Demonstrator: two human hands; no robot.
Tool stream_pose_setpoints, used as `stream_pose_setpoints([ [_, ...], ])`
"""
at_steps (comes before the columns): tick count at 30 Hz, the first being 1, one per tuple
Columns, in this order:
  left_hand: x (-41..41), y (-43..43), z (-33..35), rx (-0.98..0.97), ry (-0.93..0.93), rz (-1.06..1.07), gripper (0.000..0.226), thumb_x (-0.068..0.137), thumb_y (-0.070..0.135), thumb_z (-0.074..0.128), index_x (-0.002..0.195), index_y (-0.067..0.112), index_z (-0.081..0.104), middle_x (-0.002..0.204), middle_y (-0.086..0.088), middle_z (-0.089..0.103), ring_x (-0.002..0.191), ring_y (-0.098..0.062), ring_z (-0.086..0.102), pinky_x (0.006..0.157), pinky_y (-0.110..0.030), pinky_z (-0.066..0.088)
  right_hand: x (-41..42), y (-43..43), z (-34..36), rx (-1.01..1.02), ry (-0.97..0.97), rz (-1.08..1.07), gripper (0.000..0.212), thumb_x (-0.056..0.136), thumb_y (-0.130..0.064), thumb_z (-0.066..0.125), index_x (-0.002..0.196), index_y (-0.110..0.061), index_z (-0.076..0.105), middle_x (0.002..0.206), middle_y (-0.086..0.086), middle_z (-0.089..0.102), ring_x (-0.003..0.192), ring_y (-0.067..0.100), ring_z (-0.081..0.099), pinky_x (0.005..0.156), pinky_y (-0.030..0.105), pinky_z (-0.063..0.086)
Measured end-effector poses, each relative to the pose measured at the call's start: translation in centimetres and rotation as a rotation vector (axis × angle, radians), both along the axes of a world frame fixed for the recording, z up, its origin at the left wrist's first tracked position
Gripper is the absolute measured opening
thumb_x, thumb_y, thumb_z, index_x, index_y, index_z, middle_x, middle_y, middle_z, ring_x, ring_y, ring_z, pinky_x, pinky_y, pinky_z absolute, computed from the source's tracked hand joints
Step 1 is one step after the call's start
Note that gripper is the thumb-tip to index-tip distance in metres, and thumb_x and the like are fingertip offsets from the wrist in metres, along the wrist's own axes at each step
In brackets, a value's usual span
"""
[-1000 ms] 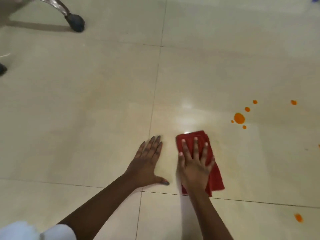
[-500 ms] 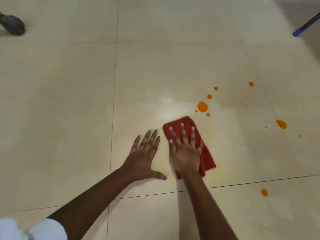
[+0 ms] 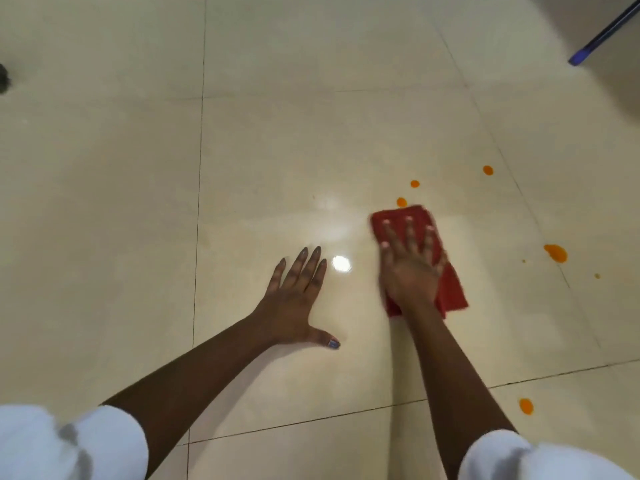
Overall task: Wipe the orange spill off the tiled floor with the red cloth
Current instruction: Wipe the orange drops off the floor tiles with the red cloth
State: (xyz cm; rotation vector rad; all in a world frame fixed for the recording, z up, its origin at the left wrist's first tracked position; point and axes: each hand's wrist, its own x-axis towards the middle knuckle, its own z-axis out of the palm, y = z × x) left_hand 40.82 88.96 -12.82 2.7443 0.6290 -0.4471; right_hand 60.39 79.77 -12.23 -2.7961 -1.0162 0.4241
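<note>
Right grip (image 3: 410, 268) presses red cloth (image 3: 452, 291) flat beside orange drop (image 3: 401, 202)

Large glossy cream tiles cover the floor (image 3: 104, 202), split by thin dark grout lines (image 3: 200, 168). A bright round glare (image 3: 341, 263) marks the sheen. A blue pole (image 3: 604, 32) slants across the upper right corner; a dark object (image 3: 2, 79) sits at the left edge.

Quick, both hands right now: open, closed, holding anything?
Left hand: open, flat on the tiled floor, holding nothing.
Right hand: open, fingers straight, pressing the red cloth onto the floor.
</note>
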Motion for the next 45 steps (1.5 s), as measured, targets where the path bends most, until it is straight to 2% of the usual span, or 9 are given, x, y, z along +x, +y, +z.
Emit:
stream_pose_setpoints([
  [4, 0.1, -0.1, 0.0, -0.001, 0.008, 0.006, 0.133, 0.058, 0.092, 0.038, 0.144, 0.013, -0.026, 0.143, -0.002, -0.046, 0.131, -0.020, -0.045, 0.111, -0.045, -0.024, -3.0, -3.2, -0.7, 0.047, -0.026, -0.255, 0.050, 0.098, -0.045, 0.022, 0.145, -0.046, 0.004, 0.159, -0.007, -0.005, 0.145, 0.023, -0.012, 0.111, 0.058, -0.002],
  [10, 0.1, 0.0, -0.1, -0.008, 0.007, 0.009, 0.131, 0.059, 0.093, 0.036, 0.142, 0.015, -0.029, 0.143, -0.001, -0.047, 0.130, -0.015, -0.046, 0.107, -0.043, -0.028, -2.0, 4.7, -0.5, 0.030, -0.047, 0.176, 0.048, 0.098, -0.046, 0.019, 0.144, -0.048, 0.006, 0.157, -0.011, -0.004, 0.145, 0.022, -0.012, 0.112, 0.055, -0.004],
  [16, 0.1, -0.1, 0.1, -0.014, 0.012, 0.017, 0.130, 0.059, 0.093, 0.034, 0.141, 0.016, -0.030, 0.141, 0.000, -0.049, 0.130, -0.015, -0.047, 0.112, -0.046, -0.024, -0.3, 0.9, -0.4, 0.059, -0.030, -0.275, 0.050, 0.099, -0.042, 0.024, 0.147, -0.043, 0.011, 0.159, -0.007, -0.001, 0.145, 0.024, -0.010, 0.111, 0.059, 0.000],
  [21, 0.1, 0.0, -0.1, -0.023, 0.007, 0.020, 0.128, 0.058, 0.093, 0.033, 0.140, 0.018, -0.032, 0.141, 0.001, -0.050, 0.130, -0.014, -0.046, 0.111, -0.045, -0.025, -3.1, 5.2, -0.8, 0.039, -0.049, 0.158, 0.049, 0.098, -0.045, 0.019, 0.146, -0.045, 0.006, 0.158, -0.007, -0.003, 0.144, 0.026, -0.012, 0.111, 0.057, -0.004],
  [28, 0.0, -0.1, -0.1, -0.022, 0.002, 0.019, 0.128, 0.056, 0.095, 0.027, 0.139, 0.018, -0.034, 0.138, 0.003, -0.053, 0.130, -0.014, -0.047, 0.107, -0.043, -0.029, 2.4, 3.4, -0.8, 0.064, -0.034, -0.216, 0.050, 0.099, -0.043, 0.021, 0.147, -0.042, 0.008, 0.159, -0.006, -0.003, 0.145, 0.027, -0.010, 0.110, 0.060, -0.002],
  [33, 0.1, 0.0, -0.1, -0.020, 0.004, 0.020, 0.128, 0.057, 0.095, 0.028, 0.139, 0.019, -0.034, 0.141, 0.002, -0.050, 0.131, -0.014, -0.045, 0.107, -0.042, -0.031, 1.3, 7.1, -0.6, 0.032, -0.028, 0.138, 0.048, 0.098, -0.046, 0.014, 0.145, -0.047, 0.001, 0.156, -0.008, -0.010, 0.144, 0.025, -0.016, 0.110, 0.056, -0.009],
  [37, 0.1, 0.1, 0.0, -0.031, 0.008, 0.017, 0.128, 0.057, 0.094, 0.030, 0.139, 0.019, -0.032, 0.142, 0.003, -0.049, 0.131, -0.013, -0.045, 0.109, -0.042, -0.028, 7.9, 4.4, 0.0, 0.052, 0.020, -0.128, 0.048, 0.099, -0.045, 0.021, 0.146, -0.046, 0.010, 0.159, -0.009, 0.000, 0.145, 0.022, -0.007, 0.113, 0.055, 0.000],
  [40, 0.1, 0.0, 0.1, -0.023, 0.013, 0.022, 0.129, 0.057, 0.094, 0.029, 0.139, 0.017, -0.032, 0.142, 0.001, -0.049, 0.131, -0.014, -0.045, 0.111, -0.044, -0.025, 2.6, -0.4, -0.3, 0.086, -0.038, -0.326, 0.049, 0.099, -0.042, 0.027, 0.147, -0.043, 0.014, 0.159, -0.006, 0.003, 0.145, 0.025, -0.004, 0.112, 0.059, 0.004],
  [45, 0.3, -0.1, 0.3, -0.043, -0.001, 0.055, 0.134, 0.056, 0.092, 0.040, 0.139, 0.015, -0.033, 0.143, -0.002, -0.045, 0.131, -0.014, -0.045, 0.108, -0.040, -0.028, -7.8, 5.2, -1.0, 0.090, -0.034, 0.199, 0.051, 0.097, -0.042, 0.024, 0.146, -0.045, 0.009, 0.159, -0.005, 0.001, 0.145, 0.028, -0.008, 0.111, 0.057, -0.003],
])
